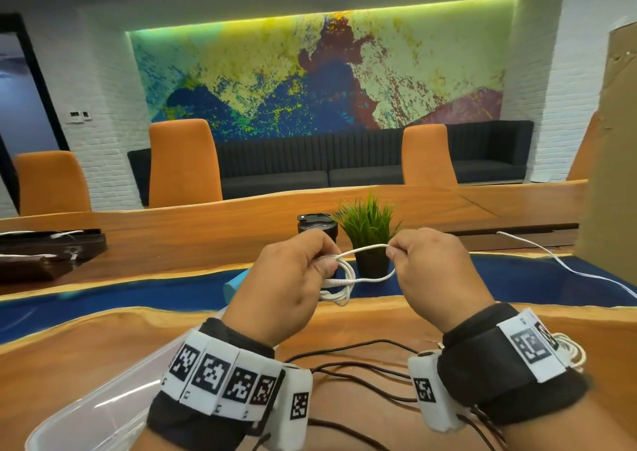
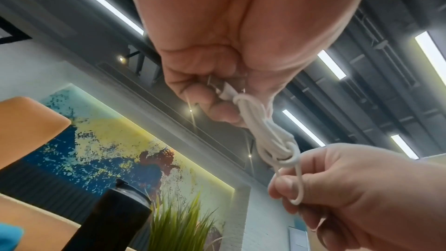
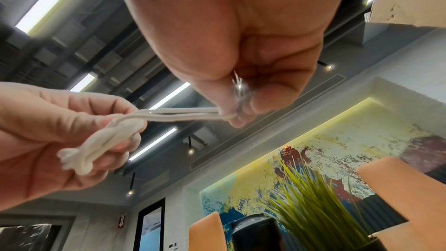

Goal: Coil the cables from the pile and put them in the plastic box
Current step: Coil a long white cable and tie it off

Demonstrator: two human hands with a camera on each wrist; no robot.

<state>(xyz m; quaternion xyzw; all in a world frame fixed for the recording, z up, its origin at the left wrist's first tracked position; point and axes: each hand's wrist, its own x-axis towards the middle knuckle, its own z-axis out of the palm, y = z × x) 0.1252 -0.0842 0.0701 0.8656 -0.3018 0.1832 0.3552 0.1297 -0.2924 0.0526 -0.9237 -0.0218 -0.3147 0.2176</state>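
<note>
Both hands are raised above the table with a white cable (image 1: 348, 271) between them. My left hand (image 1: 293, 278) grips the coiled bundle of that cable (image 2: 267, 131) (image 3: 106, 140), fingers curled round it and its plug. My right hand (image 1: 434, 268) pinches a loop of the same cable (image 2: 295, 184) (image 3: 183, 115) and holds it out to the right of the bundle. The clear plastic box (image 1: 103, 402) lies at the lower left, partly hidden by my left forearm. Thin black cables (image 1: 362, 374) lie loose on the wood below my wrists.
A potted green plant (image 1: 370, 233) and a black cylindrical cup (image 1: 317, 226) stand just beyond my hands. Another white cable (image 1: 565, 264) runs across the blue strip at right. A cardboard panel (image 1: 613, 140) rises at far right. Orange chairs (image 1: 182, 161) line the far side.
</note>
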